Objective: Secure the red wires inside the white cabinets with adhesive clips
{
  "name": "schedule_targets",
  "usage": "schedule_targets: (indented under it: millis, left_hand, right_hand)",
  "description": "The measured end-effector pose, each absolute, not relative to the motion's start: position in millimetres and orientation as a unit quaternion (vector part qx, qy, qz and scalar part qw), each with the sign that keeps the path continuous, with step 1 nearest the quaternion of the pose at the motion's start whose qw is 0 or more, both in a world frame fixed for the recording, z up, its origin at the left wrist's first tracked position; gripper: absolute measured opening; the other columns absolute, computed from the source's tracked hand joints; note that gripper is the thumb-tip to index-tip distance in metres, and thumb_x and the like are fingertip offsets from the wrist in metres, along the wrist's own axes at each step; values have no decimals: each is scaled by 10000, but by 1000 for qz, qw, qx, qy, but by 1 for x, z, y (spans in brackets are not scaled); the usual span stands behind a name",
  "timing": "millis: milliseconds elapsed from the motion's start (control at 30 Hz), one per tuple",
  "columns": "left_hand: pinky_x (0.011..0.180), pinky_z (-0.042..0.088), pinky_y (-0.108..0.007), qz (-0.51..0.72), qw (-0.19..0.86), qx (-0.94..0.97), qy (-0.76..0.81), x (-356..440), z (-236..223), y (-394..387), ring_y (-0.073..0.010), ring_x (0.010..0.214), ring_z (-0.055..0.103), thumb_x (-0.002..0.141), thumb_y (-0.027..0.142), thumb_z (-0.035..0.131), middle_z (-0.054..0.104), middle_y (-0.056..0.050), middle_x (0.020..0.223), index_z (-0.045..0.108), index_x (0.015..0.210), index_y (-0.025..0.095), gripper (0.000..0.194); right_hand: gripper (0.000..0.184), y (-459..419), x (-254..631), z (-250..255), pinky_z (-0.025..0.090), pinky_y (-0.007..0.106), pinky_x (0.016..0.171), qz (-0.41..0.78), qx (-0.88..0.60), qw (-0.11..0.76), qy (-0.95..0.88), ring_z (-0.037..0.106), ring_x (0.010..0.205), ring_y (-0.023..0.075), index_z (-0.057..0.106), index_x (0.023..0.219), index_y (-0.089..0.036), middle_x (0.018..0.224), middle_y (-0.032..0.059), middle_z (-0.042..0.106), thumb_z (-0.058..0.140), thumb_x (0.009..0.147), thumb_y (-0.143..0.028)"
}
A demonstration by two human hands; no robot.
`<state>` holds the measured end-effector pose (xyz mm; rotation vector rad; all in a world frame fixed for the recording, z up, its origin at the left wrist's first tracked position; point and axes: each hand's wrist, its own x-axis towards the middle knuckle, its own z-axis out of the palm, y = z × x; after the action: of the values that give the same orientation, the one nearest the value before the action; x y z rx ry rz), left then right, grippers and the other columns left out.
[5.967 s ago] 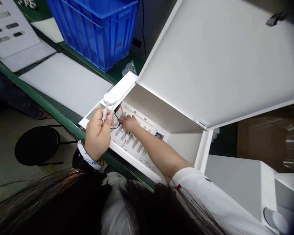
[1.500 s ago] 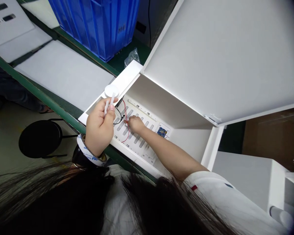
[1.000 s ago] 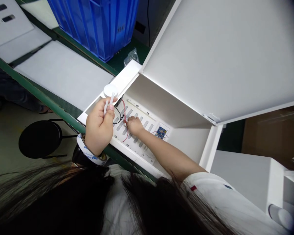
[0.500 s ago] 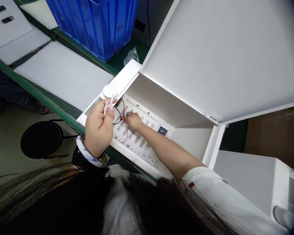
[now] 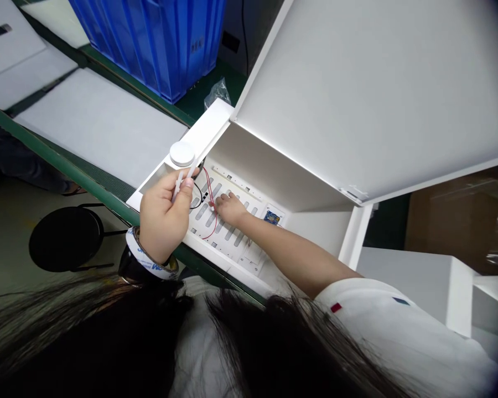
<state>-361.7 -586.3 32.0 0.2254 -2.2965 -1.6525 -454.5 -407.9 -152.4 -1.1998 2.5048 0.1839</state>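
My left hand (image 5: 164, 213) pinches thin white plastic strips (image 5: 178, 185) between thumb and fingers, above the left end of an open white box (image 5: 236, 273). A white round cap (image 5: 182, 154) sits just beyond them on the box. Reaching into the box, my right hand (image 5: 229, 208) has its fingers closed at a red wire (image 5: 210, 188). Those fingertips are partly hidden. A black wire (image 5: 200, 194) curves nearby over the slotted white floor panel (image 5: 232, 235). Farther right, a small blue circuit board (image 5: 272, 216) is mounted in the box.
The box's large white lid (image 5: 369, 94) stands raised on the far side. A blue crate (image 5: 153, 50) and a clear plastic bag (image 5: 218, 93) rest behind. White panels (image 5: 103, 127) lie on the green bench at left. A black stool (image 5: 66, 239) stands below.
The view has shifted slightly. My right hand has drawn a little away from the wires' left end, and the red wire's loop has changed shape. My left hand keeps its grip on the strips.
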Motion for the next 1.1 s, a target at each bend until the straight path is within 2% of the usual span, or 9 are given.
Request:
schedule_targets:
  millis: [233, 333, 400, 500, 600, 700, 800, 933, 1100]
  left_hand:
    - [578, 441, -247, -540, 160, 82, -822, -362, 37, -585, -117, 585, 535, 869, 318, 640, 641, 11, 633, 761, 896, 188, 180]
    - [573, 444, -242, -529, 144, 87, -832, -362, 38, -585, -121, 599, 565, 829, 332, 689, 688, 12, 666, 766, 820, 196, 157]
    - [594, 456, -248, -530, 125, 77, -835, -362, 38, -585, -128, 623, 587, 815, 335, 705, 708, 10, 695, 769, 808, 201, 149]
    - [616, 466, -264, -540, 95, 52, -834, -362, 37, -585, -142, 654, 613, 807, 333, 715, 728, 4, 736, 771, 809, 201, 143]
    - [644, 474, -273, -546, 76, 34, -834, -363, 36, -584, -147, 686, 630, 797, 318, 730, 738, 6, 763, 769, 813, 207, 119]
    - [665, 473, -275, -538, 71, 23, -839, -363, 36, -584, -145, 704, 632, 791, 302, 738, 735, 12, 760, 768, 805, 214, 95]
    - [646, 458, -281, -515, 75, 28, -853, -364, 35, -583, -144, 682, 615, 789, 318, 736, 726, 9, 748, 761, 793, 211, 109]
    - [571, 423, -287, -498, 93, 73, -859, -364, 34, -582, -136, 580, 548, 805, 387, 705, 674, 2, 654, 742, 798, 192, 199]
    - [548, 411, -275, -508, 121, 113, -846, -366, 38, -582, -134, 570, 527, 792, 411, 714, 626, 5, 605, 703, 734, 185, 234]
  right_hand:
    - [355, -390, -475, -120, 361, 396, 947, -22, -326, 237, 915, 546, 1111, 280, 731, 1166, -234, 1126, 144, 663, 502, 911, -141]
    - [324, -387, -488, -78, 432, 335, 907, -234, -197, 160, 939, 609, 1017, 213, 719, 1186, -207, 1121, 111, 692, 507, 941, -214]
    - [345, -389, -490, -39, 474, 316, 869, -406, -171, 146, 886, 635, 936, 172, 706, 1197, -199, 1077, 85, 720, 510, 963, -360]
    - [425, -393, -481, 16, 517, 312, 781, -526, -240, 250, 776, 648, 803, 147, 752, 1071, -174, 911, 69, 745, 620, 867, -523]
    - [386, -394, -469, 47, 530, 293, 699, -531, -281, 341, 723, 642, 709, 135, 776, 933, -150, 779, 49, 734, 761, 745, -486]
    - [357, -394, -462, 52, 531, 284, 669, -514, -291, 367, 719, 639, 672, 129, 774, 929, -138, 741, 44, 726, 792, 722, -429]
    - [307, -397, -457, 49, 519, 282, 676, -476, -308, 309, 764, 634, 668, 131, 772, 921, -139, 727, 36, 717, 774, 749, -394]
    - [208, -404, -443, 50, 499, 301, 747, -390, -374, 98, 836, 637, 766, 152, 754, 886, -164, 811, 47, 720, 654, 875, -346]
    - [315, -407, -434, 49, 491, 333, 783, -255, -513, -108, 812, 611, 892, 171, 700, 1004, -195, 997, 78, 705, 399, 1012, -289]
